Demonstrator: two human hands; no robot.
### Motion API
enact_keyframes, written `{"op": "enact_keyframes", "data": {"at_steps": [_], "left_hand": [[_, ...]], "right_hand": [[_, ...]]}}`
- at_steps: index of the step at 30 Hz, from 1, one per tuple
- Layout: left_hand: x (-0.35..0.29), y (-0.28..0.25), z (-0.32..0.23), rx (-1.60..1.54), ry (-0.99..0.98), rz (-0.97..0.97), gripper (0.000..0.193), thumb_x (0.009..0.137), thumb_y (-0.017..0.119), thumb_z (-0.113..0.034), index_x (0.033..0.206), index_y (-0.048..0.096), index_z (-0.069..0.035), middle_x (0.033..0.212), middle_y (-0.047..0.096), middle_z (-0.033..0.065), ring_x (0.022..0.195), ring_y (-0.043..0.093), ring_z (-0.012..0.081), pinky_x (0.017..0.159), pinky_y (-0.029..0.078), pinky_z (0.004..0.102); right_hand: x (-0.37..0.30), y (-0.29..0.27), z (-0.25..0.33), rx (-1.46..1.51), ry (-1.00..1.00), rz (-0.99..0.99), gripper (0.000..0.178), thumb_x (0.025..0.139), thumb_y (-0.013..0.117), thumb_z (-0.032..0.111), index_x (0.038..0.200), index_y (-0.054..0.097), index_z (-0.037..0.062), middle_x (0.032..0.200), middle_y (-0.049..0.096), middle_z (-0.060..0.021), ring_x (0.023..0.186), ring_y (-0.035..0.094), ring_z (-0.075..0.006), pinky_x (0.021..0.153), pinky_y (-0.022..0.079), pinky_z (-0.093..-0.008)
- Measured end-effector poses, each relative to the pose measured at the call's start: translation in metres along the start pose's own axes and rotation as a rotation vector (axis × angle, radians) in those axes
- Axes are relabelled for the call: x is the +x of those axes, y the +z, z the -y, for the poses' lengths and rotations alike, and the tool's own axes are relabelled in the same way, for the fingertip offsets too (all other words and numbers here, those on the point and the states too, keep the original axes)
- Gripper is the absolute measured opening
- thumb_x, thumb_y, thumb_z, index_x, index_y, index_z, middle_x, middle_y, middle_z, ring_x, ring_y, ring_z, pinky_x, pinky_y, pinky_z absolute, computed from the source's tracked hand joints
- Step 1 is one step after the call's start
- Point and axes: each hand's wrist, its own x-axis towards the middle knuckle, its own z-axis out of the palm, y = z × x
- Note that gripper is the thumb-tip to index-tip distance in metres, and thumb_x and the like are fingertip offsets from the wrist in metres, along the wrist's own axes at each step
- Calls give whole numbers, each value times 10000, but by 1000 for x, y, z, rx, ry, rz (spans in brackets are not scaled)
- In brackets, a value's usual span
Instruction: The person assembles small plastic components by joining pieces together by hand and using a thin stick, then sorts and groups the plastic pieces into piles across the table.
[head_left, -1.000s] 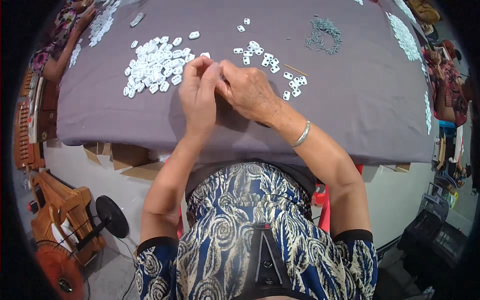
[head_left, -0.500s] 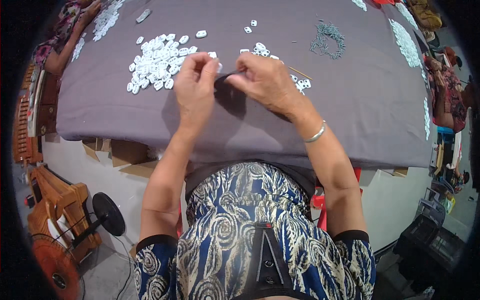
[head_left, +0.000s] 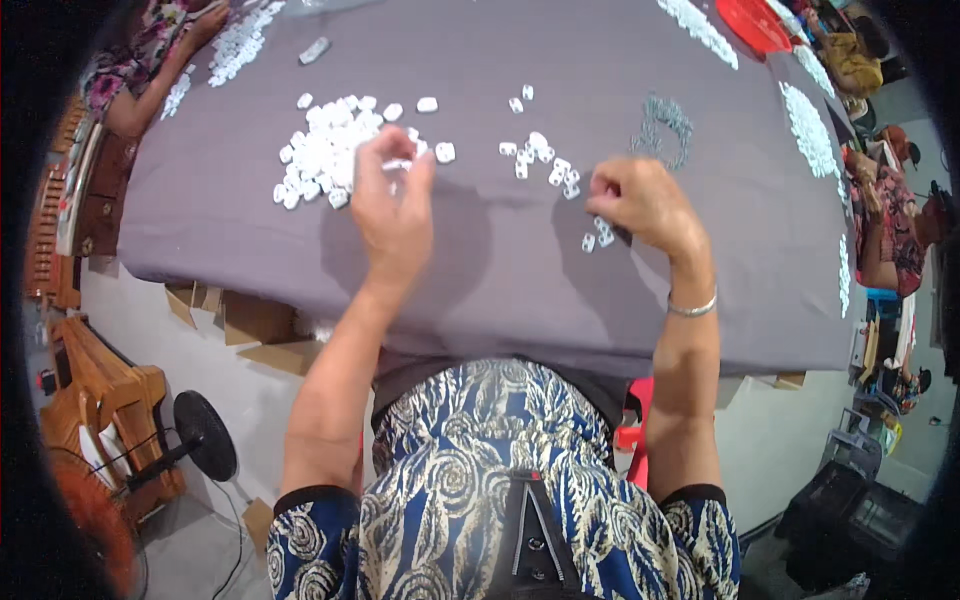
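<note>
My left hand [head_left: 393,205] hovers at the right side of a heap of white oval two-holed pieces [head_left: 325,145], its fingers curled and a white piece [head_left: 421,149] at the thumb tip. One more such piece [head_left: 445,152] lies just to its right. My right hand [head_left: 648,208] is closed in a pinch over a scatter of smaller white two-holed pieces [head_left: 538,150]. Whatever its fingertips hold is hidden. A few small pieces [head_left: 603,232] lie beside and below those fingers.
Farther right lies a ring-shaped pile of small grey pins [head_left: 660,130]. A grey lump [head_left: 314,51] sits at the far left on the grey tablecloth [head_left: 480,290]. Other people sit at both sides with white piles [head_left: 810,130]. A red basin [head_left: 752,25] stands far right.
My hands have moved apart: the right went right and nearer to me, over the small pieces. The thin brown stick that lay there no longer shows. The view has shifted slightly.
</note>
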Motion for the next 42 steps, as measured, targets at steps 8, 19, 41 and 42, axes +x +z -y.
{"op": "enact_keyframes", "data": {"at_steps": [8,19,41,42], "left_hand": [[-33,10,-33,-78,-166,387,186,881,662,-60,1050,591,-30,900,617,16,745,553,74,641,464,225],[-36,11,-28,-138,-203,539,263,853,662,4,1102,580,-21,921,628,23,848,599,84,703,492,237],[-22,4,-24,-915,-781,557,291,906,640,-45,1162,508,-79,981,632,50,862,630,128,710,530,254],[-25,4,-21,-895,-742,528,286,913,615,-13,1176,512,-53,995,632,63,886,633,137,729,533,257]], "right_hand": [[-3,6,26,84,-71,-22,92,727,627,87,753,621,0,616,609,-133,542,601,-248,545,473,-357],[-5,44,50,720,-45,-8,172,824,665,132,820,596,-26,608,557,-39,572,490,-85,512,416,-289],[-5,42,65,1200,-94,57,68,882,665,64,850,634,13,753,644,8,668,568,-37,553,442,-196],[-6,42,64,1203,-89,58,68,882,665,64,850,634,13,753,644,8,668,568,-37,553,442,-196]]}}
